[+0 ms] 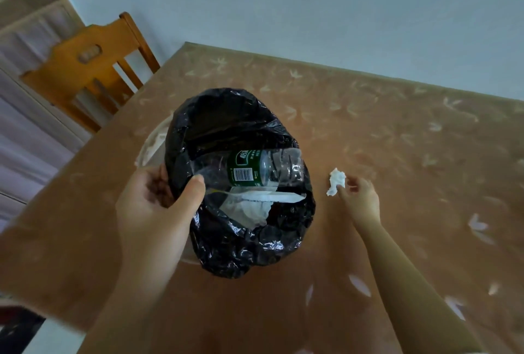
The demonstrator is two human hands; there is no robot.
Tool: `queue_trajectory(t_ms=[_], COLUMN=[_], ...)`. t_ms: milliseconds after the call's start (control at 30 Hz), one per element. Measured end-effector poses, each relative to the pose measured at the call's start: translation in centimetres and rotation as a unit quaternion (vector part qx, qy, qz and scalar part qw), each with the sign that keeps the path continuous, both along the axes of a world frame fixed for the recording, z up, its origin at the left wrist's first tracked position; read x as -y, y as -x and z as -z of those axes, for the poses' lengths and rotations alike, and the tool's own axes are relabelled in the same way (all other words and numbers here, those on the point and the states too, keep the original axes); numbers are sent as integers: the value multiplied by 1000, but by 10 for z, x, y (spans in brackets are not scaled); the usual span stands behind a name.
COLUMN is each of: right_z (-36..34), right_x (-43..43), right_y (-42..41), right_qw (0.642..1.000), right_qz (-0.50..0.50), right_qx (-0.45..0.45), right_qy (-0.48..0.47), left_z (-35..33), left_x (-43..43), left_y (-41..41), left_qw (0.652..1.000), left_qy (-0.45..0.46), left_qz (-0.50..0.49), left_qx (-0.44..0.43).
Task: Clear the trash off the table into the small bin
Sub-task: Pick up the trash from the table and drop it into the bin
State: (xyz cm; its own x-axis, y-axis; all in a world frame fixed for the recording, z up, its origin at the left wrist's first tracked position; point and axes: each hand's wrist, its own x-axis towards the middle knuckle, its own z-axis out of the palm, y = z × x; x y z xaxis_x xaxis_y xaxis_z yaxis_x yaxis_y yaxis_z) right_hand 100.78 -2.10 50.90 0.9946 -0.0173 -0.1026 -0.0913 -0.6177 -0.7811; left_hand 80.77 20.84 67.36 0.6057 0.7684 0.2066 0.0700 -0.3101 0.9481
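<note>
The crumpled tissue (336, 181), lying on the table (397, 155) just right of the bin, is best pinched firmly and lifted clear before being carried left over the black liner (241, 246). The right hand (358, 197) is closed, fingertips pinched on the tissue's near edge. The left hand (157, 209) is clamped around the small bin (154, 143)'s rim, thumb inside, beside a plastic bottle (255, 168).
</note>
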Motion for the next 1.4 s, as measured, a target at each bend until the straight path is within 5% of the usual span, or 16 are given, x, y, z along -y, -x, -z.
queue_trajectory(t_ms=[433, 1100, 1400], right_z=[33, -116, -170], right_x=[-7, 8, -47], right_y=[-24, 113, 178], right_qw=[995, 981, 967], right_qz=[-55, 2, -199], right_qx=[-22, 117, 104], right_qy=[82, -156, -119], left_z=[6, -10, -15], left_x=[6, 27, 29], left_y=[-17, 55, 107], left_qw=[1000, 1000, 1000], left_qy=[-24, -16, 3], left_qz=[-10, 11, -9], left_qx=[-1, -11, -2])
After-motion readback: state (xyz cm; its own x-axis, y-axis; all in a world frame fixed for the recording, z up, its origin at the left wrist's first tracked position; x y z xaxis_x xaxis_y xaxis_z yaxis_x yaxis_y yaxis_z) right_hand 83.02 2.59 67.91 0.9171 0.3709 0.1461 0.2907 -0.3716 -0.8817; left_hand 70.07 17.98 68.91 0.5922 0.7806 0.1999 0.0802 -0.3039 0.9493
